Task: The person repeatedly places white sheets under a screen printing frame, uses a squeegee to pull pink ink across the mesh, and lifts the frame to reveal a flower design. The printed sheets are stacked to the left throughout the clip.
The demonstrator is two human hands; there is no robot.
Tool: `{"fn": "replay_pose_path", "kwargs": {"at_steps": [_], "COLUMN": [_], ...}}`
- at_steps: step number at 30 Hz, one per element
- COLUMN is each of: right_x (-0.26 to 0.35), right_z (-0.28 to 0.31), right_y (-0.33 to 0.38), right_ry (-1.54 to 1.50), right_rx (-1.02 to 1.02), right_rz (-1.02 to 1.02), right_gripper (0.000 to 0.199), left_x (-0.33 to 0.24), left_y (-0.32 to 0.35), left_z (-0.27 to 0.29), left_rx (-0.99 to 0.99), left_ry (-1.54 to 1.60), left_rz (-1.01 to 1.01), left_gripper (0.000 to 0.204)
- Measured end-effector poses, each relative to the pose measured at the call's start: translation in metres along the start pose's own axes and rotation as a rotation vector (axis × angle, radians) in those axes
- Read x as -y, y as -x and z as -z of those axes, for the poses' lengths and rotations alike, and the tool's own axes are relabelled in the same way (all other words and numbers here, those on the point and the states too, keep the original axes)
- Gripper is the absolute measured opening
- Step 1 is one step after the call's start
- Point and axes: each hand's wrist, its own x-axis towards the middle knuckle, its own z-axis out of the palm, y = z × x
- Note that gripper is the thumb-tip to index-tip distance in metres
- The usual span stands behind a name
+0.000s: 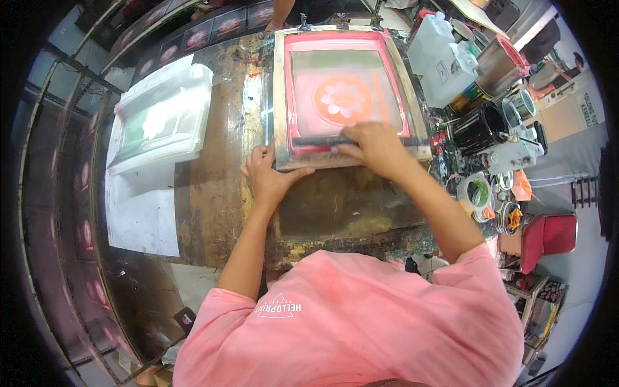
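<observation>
A wooden-framed printing screen lies on the stained worktable, its mesh showing a flower inside an orange-pink disc. Pink ink smears the inner edges of the frame. My left hand grips the near left corner, thumb along the near edge and fingers round the left side. In my right hand is a dark squeegee, held at the near end of the mesh; my fingers wrap over its right part and hide it. A band of pink ink lies just below the squeegee.
A second screen, partly wrapped in white, rests on white paper at the left. White jugs, a black can and several ink tubs crowd the right edge. Printed dark sheets fill racks behind; another person's arm shows beyond the table.
</observation>
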Motion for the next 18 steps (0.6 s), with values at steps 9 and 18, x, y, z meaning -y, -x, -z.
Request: {"fn": "replay_pose_path", "kwargs": {"at_steps": [9,18], "right_x": [-0.031,-0.122], "right_z": [-0.058,-0.033], "right_y": [-0.027,-0.210], "right_ry": [0.133,0.254], "right_rx": [-0.235,-0.373], "right_rz": [0.074,0.125], "right_gripper": [0.043,0.037], "left_x": [0.027,0.029], "left_y": [-0.002,-0.004], "left_z": [-0.022,-0.020], "left_rx": [-0.036,-0.031], "left_ry": [-0.196,-0.142], "left_rz": [-0.073,-0.122], "left_gripper": [0.101,0.118]}}
